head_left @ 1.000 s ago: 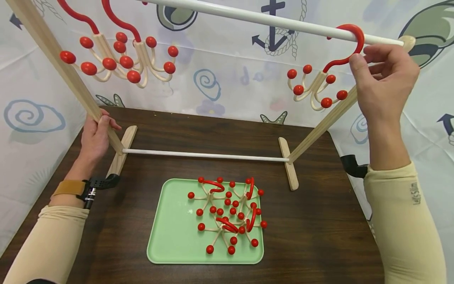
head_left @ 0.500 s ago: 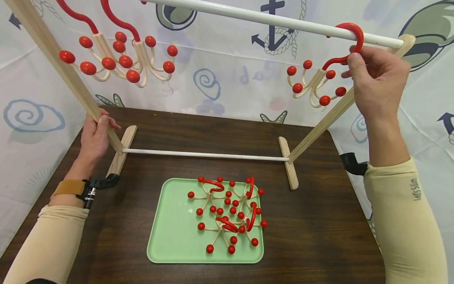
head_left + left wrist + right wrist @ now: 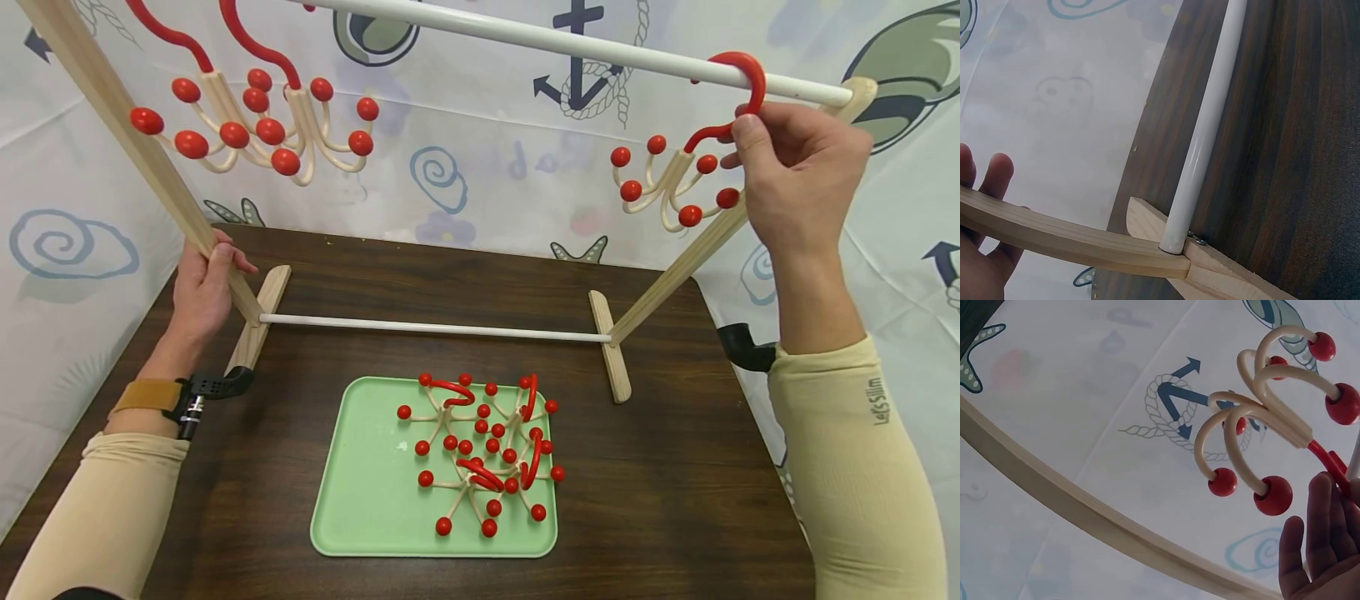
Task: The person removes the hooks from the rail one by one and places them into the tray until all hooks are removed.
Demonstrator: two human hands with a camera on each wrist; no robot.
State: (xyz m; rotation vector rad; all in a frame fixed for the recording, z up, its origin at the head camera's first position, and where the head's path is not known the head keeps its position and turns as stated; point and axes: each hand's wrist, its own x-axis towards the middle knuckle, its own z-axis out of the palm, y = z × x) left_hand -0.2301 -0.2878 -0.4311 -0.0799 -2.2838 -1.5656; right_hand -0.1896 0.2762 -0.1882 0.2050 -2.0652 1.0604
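Observation:
My right hand [image 3: 806, 179] pinches the red hook [image 3: 750, 79] of a hanger between thumb and fingers. That hook hangs over the white top rail [image 3: 540, 35], near its right end. Below it, curved cream prongs [image 3: 672, 177] with red ball tips spread out; the right wrist view shows these prongs [image 3: 1272, 406] close up beside the fingers [image 3: 1319, 519]. My left hand [image 3: 202, 283] grips the left wooden post [image 3: 146, 162] low down, just above its foot. In the left wrist view its fingers [image 3: 997, 175] reach round behind the post [image 3: 1066, 237].
Two similar hangers [image 3: 300, 112] hang at the rail's left part. On the dark table [image 3: 660, 467] lies a green tray [image 3: 360, 500] with several more hangers on its right side. A white lower bar [image 3: 435, 326] joins the rack's feet. Printed cloth [image 3: 495, 183] hangs behind.
My right hand has moved a little left and its thumb and fingers have come together on the red hook. The hook has shifted slightly left on the rail. My left hand has stayed put.

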